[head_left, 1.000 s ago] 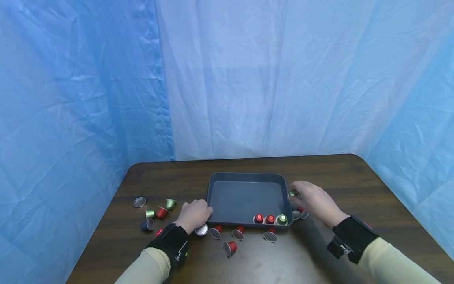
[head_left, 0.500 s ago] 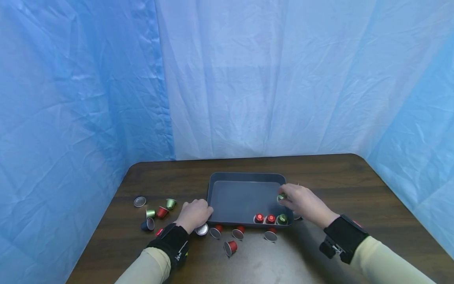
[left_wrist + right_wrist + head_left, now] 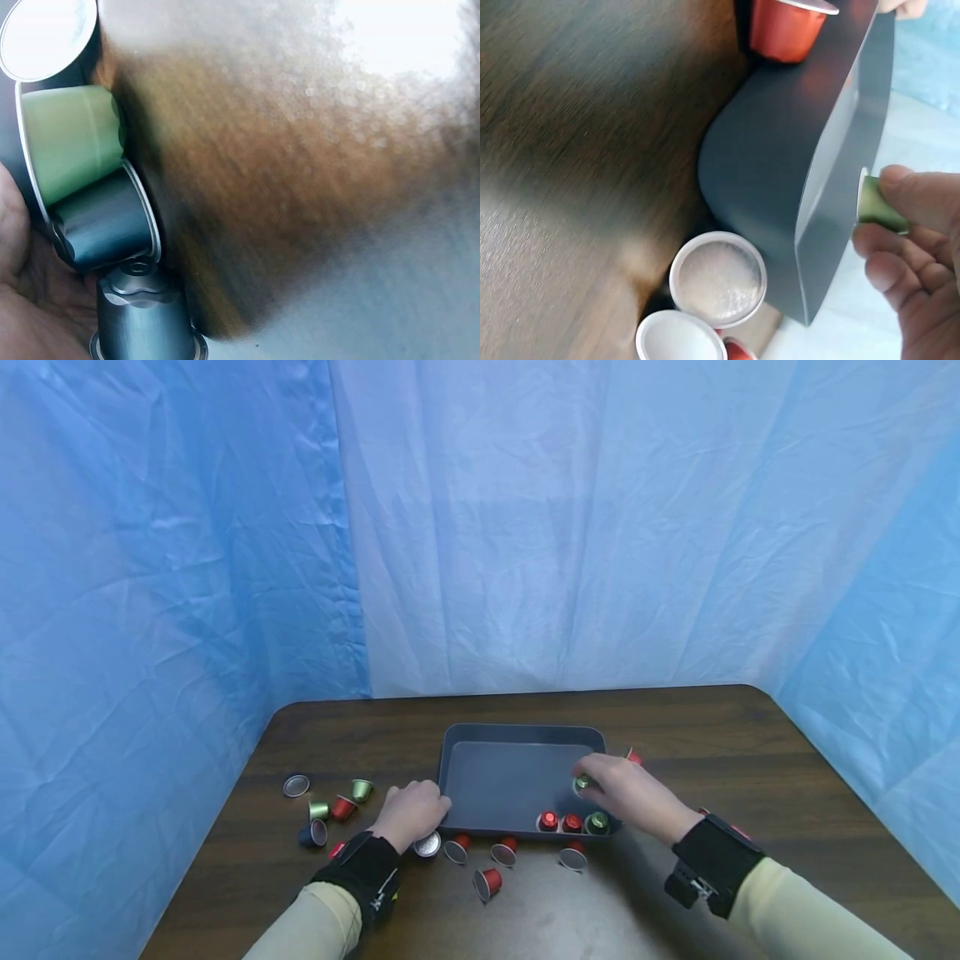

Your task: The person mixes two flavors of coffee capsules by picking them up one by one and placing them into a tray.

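Observation:
A dark grey baking tray (image 3: pixel 510 772) lies mid-table. My left hand (image 3: pixel 412 814) grips its left rim; its fingertips are mostly hidden in the left wrist view, where a green capsule (image 3: pixel 71 142) and two dark blue capsules (image 3: pixel 112 221) lie close to the palm. Over the right part of the tray, my right hand (image 3: pixel 622 789) pinches a green coffee capsule (image 3: pixel 877 202) between thumb and fingers, foil rim facing the tray. Along the tray's near edge two red capsules (image 3: pixel 548 821) and a green capsule (image 3: pixel 597 823) stand foil down at the right corner.
Left of the tray are scattered green, red and dark blue capsules (image 3: pixel 313 833), with a silver-faced one (image 3: pixel 296 786) farther back. Several red capsules (image 3: pixel 487 883) lie before the tray. Past the right hand a red capsule (image 3: pixel 634 757) shows. Blue sheeting (image 3: pixel 562 527) surrounds the table.
My right hand has carried the green capsule leftward from the tray's right rim to above its inside, uncovering a red capsule behind the hand. The left hand stays put.

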Tool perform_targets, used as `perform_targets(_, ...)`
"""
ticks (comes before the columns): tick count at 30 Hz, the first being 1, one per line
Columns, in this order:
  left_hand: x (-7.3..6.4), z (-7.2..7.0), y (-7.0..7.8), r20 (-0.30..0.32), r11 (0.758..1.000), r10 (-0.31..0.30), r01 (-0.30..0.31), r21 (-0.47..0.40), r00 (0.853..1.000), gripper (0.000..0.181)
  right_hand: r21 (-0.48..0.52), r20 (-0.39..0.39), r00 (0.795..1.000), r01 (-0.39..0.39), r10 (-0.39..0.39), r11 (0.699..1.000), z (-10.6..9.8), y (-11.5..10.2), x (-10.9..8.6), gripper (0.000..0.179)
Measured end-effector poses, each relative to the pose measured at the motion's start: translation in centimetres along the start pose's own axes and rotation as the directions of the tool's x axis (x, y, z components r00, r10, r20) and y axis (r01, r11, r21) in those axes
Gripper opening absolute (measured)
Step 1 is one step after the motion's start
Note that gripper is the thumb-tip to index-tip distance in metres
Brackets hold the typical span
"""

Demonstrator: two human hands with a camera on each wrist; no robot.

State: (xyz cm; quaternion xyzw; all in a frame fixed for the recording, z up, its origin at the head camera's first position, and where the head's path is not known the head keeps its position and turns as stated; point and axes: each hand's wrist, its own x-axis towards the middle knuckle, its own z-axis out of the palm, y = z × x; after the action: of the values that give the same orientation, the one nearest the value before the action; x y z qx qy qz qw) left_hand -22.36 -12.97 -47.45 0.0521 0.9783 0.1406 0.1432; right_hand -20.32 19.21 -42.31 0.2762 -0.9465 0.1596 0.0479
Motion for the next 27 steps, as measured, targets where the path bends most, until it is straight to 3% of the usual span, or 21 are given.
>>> perform_targets(17,0.2,0.1,-0.1,-0.002,1.0,-0.012,0.012,-0.014,1.0,0.025,0.055,0.039,0.997,0.068,-0.07,0.996,0.6,-1.6,0.8,0.029)
perform_targets(27,0.3,0.3,-0.3,-0.002,1.0,0.0,0.0,-0.004,1.0,0.024,0.09,0.107,0.991,0.076,-0.085,0.993,1.1,-2.5,1.3,0.028)
